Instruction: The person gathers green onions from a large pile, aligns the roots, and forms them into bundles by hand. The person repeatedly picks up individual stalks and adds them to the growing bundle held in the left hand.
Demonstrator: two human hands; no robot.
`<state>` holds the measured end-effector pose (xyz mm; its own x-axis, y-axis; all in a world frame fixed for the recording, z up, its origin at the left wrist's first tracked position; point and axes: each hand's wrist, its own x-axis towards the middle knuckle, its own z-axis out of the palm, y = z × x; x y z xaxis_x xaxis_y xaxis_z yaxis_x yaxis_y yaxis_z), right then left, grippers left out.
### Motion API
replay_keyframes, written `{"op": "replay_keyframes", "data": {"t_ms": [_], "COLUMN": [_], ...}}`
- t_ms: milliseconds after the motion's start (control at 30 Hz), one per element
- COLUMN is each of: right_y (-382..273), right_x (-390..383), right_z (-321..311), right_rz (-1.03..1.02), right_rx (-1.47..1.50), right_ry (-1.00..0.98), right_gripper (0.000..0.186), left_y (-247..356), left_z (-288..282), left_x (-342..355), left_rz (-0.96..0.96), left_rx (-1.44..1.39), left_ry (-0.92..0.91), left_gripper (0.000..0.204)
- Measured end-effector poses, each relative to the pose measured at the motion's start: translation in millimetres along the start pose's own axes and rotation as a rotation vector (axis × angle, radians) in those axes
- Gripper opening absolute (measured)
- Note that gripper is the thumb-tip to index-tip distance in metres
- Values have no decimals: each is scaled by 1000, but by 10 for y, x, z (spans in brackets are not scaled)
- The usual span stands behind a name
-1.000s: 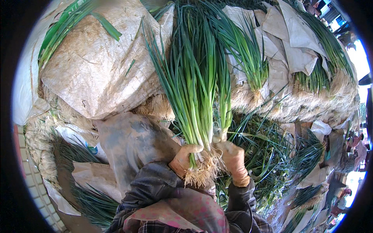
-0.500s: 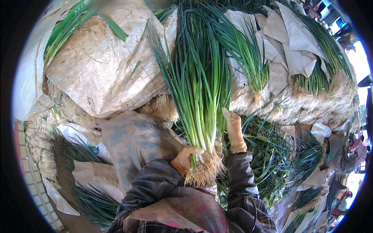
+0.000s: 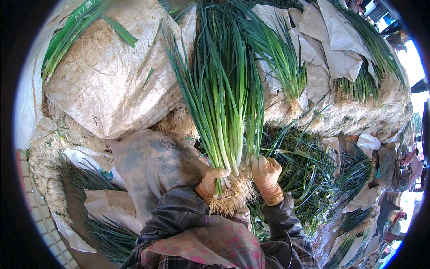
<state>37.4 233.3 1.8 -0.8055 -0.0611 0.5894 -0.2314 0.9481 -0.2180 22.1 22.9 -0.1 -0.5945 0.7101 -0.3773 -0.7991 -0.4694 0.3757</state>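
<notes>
A thick bunch of green onions (image 3: pixel 230 121) stretches away from me, its leaves on the far heap and its white stems and pale roots (image 3: pixel 233 193) close to my lap. My gloved left hand (image 3: pixel 208 184) is closed round the left side of the stem bases, thumb across the stems just above the roots. On the right side, my gloved right hand (image 3: pixel 266 174) has its fingers curled against the stem bases, level with the roots. Its fingertips are partly hidden, but it appears to grip the outermost stems.
A dirty woven sack (image 3: pixel 116 76) covers the heap at the far left. Another small onion bunch (image 3: pixel 291 85) lies on cloth sheets (image 3: pixel 340 58) to the right. Loose green leaves (image 3: pixel 304 179) are piled beside my right arm. Tiles (image 3: pixel 42 215) edge the lower left.
My right hand has come down along the right side of the bunch, from the upper stems to the stem bases. My left hand keeps its hold near the roots. The view has shifted slightly.
</notes>
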Motion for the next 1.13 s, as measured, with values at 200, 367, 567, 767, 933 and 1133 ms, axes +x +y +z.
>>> {"op": "replay_keyframes", "data": {"t_ms": [200, 367, 567, 767, 933, 1133], "right_y": [112, 35, -538, -257, 177, 265], "right_x": [191, 4, -362, 159, 770, 501], "right_z": [94, 177, -391, -737, 253, 575], "right_rz": [666, 700, 729, 1217, 1027, 914], "right_rx": [589, 753, 832, 980, 691, 360], "right_ry": [-25, -132, -385, -260, -661, -437], "right_gripper": [22, 25, 24, 34, 43, 47], "left_y": [-29, -52, -118, -352, -133, -176], "left_z": [108, 170, -113, -154, -266, -277], "left_x": [41, 27, 57, 236, 145, 161], "left_rz": [0, 72, 46, -2, -127, 117], "left_rx": [-152, -204, 117, -233, -19, 137], "left_ry": [-22, 34, 157, 138, 192, 129], "left_gripper": [57, 56, 53, 42, 38, 43]}}
